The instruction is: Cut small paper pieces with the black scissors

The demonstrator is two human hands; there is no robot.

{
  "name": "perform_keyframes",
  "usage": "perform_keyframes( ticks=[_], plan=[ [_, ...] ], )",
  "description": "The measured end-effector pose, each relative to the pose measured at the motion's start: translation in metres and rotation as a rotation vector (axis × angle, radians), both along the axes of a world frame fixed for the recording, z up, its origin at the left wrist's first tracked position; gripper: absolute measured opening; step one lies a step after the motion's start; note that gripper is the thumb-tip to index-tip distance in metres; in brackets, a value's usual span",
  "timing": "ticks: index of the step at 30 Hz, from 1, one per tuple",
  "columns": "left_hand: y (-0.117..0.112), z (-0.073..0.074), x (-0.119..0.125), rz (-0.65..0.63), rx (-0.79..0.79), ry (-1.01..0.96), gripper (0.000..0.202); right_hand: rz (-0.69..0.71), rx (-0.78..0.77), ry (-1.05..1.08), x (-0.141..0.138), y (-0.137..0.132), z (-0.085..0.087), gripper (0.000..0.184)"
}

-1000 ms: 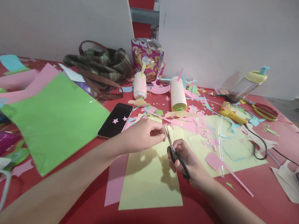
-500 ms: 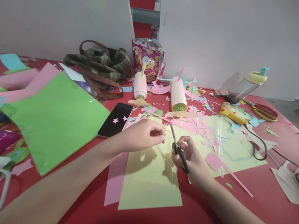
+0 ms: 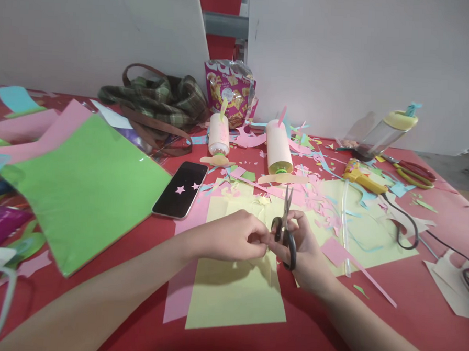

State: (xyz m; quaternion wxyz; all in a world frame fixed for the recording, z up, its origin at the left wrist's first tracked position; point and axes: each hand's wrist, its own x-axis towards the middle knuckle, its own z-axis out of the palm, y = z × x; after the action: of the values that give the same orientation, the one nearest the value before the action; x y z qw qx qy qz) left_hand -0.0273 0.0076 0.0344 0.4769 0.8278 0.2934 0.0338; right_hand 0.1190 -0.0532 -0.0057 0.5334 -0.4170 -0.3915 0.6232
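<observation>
My right hand (image 3: 307, 252) grips a pair of scissors (image 3: 286, 225) with black handles, their slightly parted blades pointing away from me. Close against it, my left hand (image 3: 241, 236) has its fingers pinched together; what lies between them is too small to make out. The fingertips of both hands meet just left of the handles. Beneath them lies a pale yellow sheet of paper (image 3: 236, 301), partly over a pink sheet (image 3: 179, 288). To the left, a black phone (image 3: 178, 199) carries two small pink paper stars.
Two paper-covered cylinders (image 3: 279, 149) stand behind the hands among coloured scraps. A yellow glue gun (image 3: 362, 178) with a cable, red-and-yellow scissors (image 3: 415, 174) and a clear bottle (image 3: 384, 136) are at right. Green sheets (image 3: 88, 189), a plaid bag (image 3: 163, 98) and a snack bag (image 3: 231, 94) are left and behind.
My left hand has moved right and nearer to me, up to my right hand. The scissors have turned from leaning left to pointing away, their blades parted a little.
</observation>
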Motion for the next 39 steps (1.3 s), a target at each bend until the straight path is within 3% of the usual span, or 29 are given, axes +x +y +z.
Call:
perform_keyframes(
  ticks=[8,16,27,32,39],
  plan=[
    [0.0,0.0012,0.0006,0.037,0.004,-0.018,0.015,0.012,0.008,-0.019,0.0003,-0.0003,-0.0009,0.037],
    [0.0019,0.0007,0.0004,0.088,-0.003,-0.033,0.017,-0.084,0.006,0.007,0.0012,0.0005,-0.0031,0.034],
    [0.0006,-0.0067,0.0022,0.032,0.018,-0.071,0.021,-0.105,0.018,0.035,0.0012,0.0011,-0.0031,0.034],
    [0.0036,-0.003,0.0026,0.134,0.062,-0.134,0.018,-0.07,-0.017,0.022,0.0021,0.001,-0.0039,0.028],
    [0.007,-0.0028,0.0029,0.351,0.041,-0.324,0.02,0.153,0.069,0.04,0.005,-0.003,-0.0046,0.024]
  ],
)
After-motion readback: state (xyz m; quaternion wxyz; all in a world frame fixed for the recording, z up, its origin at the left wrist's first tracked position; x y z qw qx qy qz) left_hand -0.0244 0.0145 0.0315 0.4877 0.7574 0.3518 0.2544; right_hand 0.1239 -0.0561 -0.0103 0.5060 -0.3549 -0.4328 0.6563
